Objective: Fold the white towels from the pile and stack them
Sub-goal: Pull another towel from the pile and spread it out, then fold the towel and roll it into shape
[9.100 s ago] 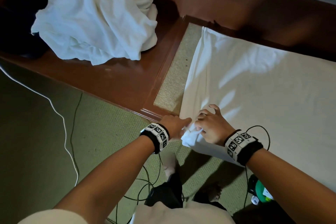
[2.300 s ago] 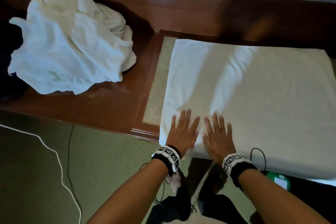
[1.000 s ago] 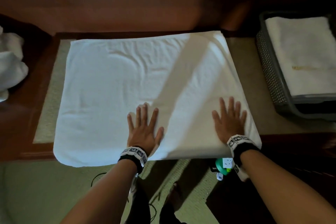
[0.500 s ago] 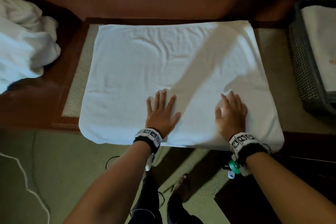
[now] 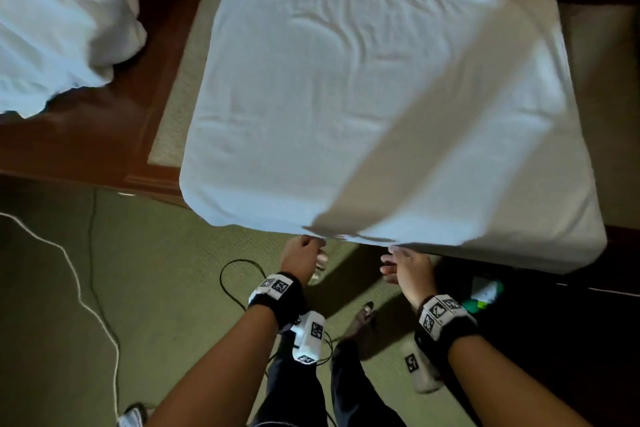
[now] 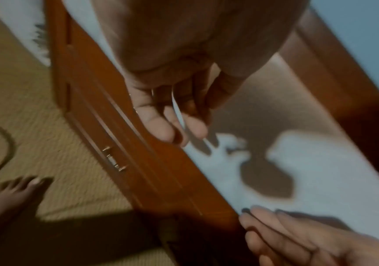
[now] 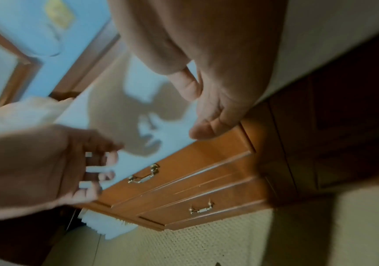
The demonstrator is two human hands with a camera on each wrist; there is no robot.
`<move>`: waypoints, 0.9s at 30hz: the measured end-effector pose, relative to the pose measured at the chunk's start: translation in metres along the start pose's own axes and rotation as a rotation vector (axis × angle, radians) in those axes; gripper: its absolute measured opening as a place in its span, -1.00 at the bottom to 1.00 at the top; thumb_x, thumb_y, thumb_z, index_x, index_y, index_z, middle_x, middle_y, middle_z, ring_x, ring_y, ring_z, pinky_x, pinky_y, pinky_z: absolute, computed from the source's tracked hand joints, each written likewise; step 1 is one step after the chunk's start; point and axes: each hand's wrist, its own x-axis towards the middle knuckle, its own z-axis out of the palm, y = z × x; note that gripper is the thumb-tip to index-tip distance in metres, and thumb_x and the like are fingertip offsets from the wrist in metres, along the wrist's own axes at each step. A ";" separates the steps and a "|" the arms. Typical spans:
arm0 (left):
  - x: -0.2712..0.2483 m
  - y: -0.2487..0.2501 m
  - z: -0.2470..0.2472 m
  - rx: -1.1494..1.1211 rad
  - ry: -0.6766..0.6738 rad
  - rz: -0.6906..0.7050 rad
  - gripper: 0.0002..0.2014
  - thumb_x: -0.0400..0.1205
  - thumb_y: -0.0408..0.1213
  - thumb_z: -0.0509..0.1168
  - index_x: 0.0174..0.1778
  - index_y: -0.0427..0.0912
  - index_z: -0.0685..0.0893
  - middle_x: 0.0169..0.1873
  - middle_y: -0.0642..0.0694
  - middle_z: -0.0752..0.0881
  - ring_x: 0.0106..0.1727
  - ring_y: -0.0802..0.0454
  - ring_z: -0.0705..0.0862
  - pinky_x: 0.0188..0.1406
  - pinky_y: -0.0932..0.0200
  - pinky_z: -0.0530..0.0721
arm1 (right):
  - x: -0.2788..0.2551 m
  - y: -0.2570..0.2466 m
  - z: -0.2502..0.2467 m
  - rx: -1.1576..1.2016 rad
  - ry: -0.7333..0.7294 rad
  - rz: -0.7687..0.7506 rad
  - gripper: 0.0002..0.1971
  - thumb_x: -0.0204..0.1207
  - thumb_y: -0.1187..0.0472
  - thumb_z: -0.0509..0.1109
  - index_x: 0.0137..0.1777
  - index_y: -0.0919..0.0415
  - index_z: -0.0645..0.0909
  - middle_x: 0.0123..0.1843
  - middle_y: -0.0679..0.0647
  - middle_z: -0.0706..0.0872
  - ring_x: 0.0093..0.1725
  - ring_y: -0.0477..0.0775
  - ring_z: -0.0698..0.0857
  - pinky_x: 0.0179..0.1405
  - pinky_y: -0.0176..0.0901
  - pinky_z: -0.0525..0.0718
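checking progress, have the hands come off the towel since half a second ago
Yes. Both the left hand and right hand have slid back toward the person, off the spread towel, now just past its near edge.

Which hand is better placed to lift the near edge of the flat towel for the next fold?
Probably the left hand: its knuckles sit right at the near edge of the flat towel, around its middle. The right hand hangs open just below that edge, also close, so both could share the lift.
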 end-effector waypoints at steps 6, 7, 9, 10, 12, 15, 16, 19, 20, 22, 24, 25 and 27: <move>0.036 -0.017 0.012 -0.277 0.004 -0.152 -0.75 0.85 -0.21 0.13 0.38 -0.25 0.49 0.14 -0.18 0.62 -0.01 -0.18 0.72 -0.16 -0.11 0.75 | 0.034 0.008 0.008 0.512 0.131 0.241 -0.75 0.70 0.47 0.20 -0.05 0.10 0.56 -0.01 0.06 0.59 -0.03 -0.03 0.62 -0.01 0.12 0.72; 0.040 -0.016 0.013 -0.312 0.011 -0.146 -0.79 0.86 -0.24 0.12 0.33 -0.23 0.52 0.17 -0.16 0.62 0.10 -0.19 0.70 -0.03 -0.16 0.75 | 0.037 0.008 0.009 0.550 0.145 0.247 -0.75 0.67 0.48 0.21 -0.02 0.13 0.60 0.02 0.05 0.60 0.07 0.00 0.58 0.15 0.16 0.64; 0.049 -0.012 0.013 -0.406 0.041 -0.158 -0.78 0.83 -0.37 0.05 0.19 -0.24 0.61 0.18 -0.18 0.68 0.22 -0.18 0.67 0.16 -0.23 0.68 | 0.043 0.008 0.009 0.573 0.170 0.248 -0.73 0.60 0.50 0.22 -0.02 0.12 0.62 0.01 0.03 0.63 0.13 0.00 0.58 0.29 0.17 0.55; 0.052 -0.011 0.013 -0.448 0.063 -0.183 -0.74 0.79 -0.42 0.03 0.11 -0.25 0.66 0.13 -0.21 0.72 0.20 -0.17 0.69 0.18 -0.23 0.68 | 0.044 0.010 0.009 0.558 0.183 0.259 -0.73 0.56 0.49 0.23 -0.05 0.09 0.61 -0.05 0.00 0.64 0.05 -0.04 0.62 0.27 0.15 0.54; 0.053 -0.008 0.011 -0.490 0.091 -0.237 -0.73 0.75 -0.45 0.05 0.02 -0.26 0.69 0.03 -0.24 0.77 0.07 -0.14 0.73 0.19 -0.23 0.68 | 0.038 0.010 0.008 0.553 0.202 0.283 -0.76 0.45 0.42 0.28 -0.07 0.04 0.61 -0.13 -0.05 0.64 -0.14 -0.10 0.62 0.10 0.07 0.56; 0.041 -0.003 0.009 -0.497 0.097 -0.264 -0.76 0.76 -0.36 0.12 0.19 -0.26 0.68 0.15 -0.27 0.78 0.02 -0.14 0.75 0.19 -0.28 0.69 | 0.021 0.007 0.005 0.607 0.226 0.299 -0.69 0.41 0.36 0.33 0.10 0.05 0.66 0.04 0.02 0.71 -0.02 -0.01 0.67 -0.08 -0.02 0.62; 0.038 -0.002 0.008 -0.514 0.104 -0.261 -0.75 0.76 -0.33 0.13 0.23 -0.26 0.68 0.17 -0.27 0.78 0.03 -0.15 0.75 0.20 -0.29 0.70 | 0.014 0.004 0.005 0.638 0.232 0.292 -0.69 0.42 0.36 0.34 0.14 0.08 0.67 0.08 0.06 0.72 0.04 0.03 0.68 -0.10 -0.04 0.65; 0.019 0.006 0.007 -0.574 0.117 -0.257 -0.81 0.75 -0.31 0.18 0.16 -0.26 0.66 0.12 -0.27 0.74 0.08 -0.19 0.75 0.22 -0.34 0.73 | -0.010 -0.007 0.004 0.745 0.252 0.253 -0.56 0.35 0.41 0.42 0.26 0.21 0.67 0.29 0.20 0.73 0.30 0.20 0.68 -0.19 -0.07 0.73; 0.010 0.012 0.005 -0.592 0.127 -0.260 -0.87 0.74 -0.32 0.20 0.08 -0.24 0.64 0.09 -0.27 0.72 0.11 -0.23 0.74 0.18 -0.35 0.76 | -0.020 -0.013 0.003 0.767 0.262 0.242 -0.50 0.31 0.43 0.44 0.31 0.25 0.65 0.34 0.22 0.72 0.33 0.24 0.68 -0.20 -0.06 0.75; -0.006 0.019 0.003 -0.602 0.173 -0.252 -0.91 0.72 -0.32 0.23 -0.01 -0.23 0.62 0.04 -0.29 0.69 0.08 -0.26 0.72 -0.06 -0.28 0.82 | -0.041 -0.026 0.001 0.804 0.280 0.214 -0.43 0.23 0.43 0.50 0.32 0.31 0.61 0.35 0.24 0.71 0.35 0.26 0.70 -0.12 -0.02 0.77; -0.026 0.030 0.000 -0.626 0.217 -0.210 -0.86 0.72 -0.28 0.24 0.07 -0.27 0.64 0.06 -0.34 0.69 -0.02 -0.25 0.73 -0.32 -0.15 0.82 | -0.062 -0.042 -0.001 0.808 0.288 0.167 -0.55 0.23 0.45 0.54 0.16 0.31 0.63 0.24 0.23 0.74 0.33 0.26 0.71 0.06 0.11 0.79; -0.036 0.037 -0.002 -0.654 0.233 -0.182 -0.81 0.73 -0.26 0.24 0.16 -0.28 0.63 0.08 -0.36 0.69 -0.03 -0.25 0.74 -0.38 -0.12 0.81 | -0.071 -0.052 -0.003 0.817 0.297 0.138 -0.64 0.27 0.45 0.56 0.07 0.27 0.63 0.21 0.23 0.74 0.29 0.25 0.73 0.11 0.18 0.79; -0.061 0.058 -0.007 -0.712 0.252 -0.121 -0.73 0.75 -0.22 0.25 0.28 -0.31 0.56 0.07 -0.37 0.68 -0.05 -0.28 0.75 -0.40 -0.17 0.84 | -0.090 -0.076 -0.007 0.863 0.314 0.086 -0.72 0.36 0.43 0.57 -0.02 0.21 0.59 0.16 0.23 0.75 0.13 0.18 0.76 0.13 0.25 0.79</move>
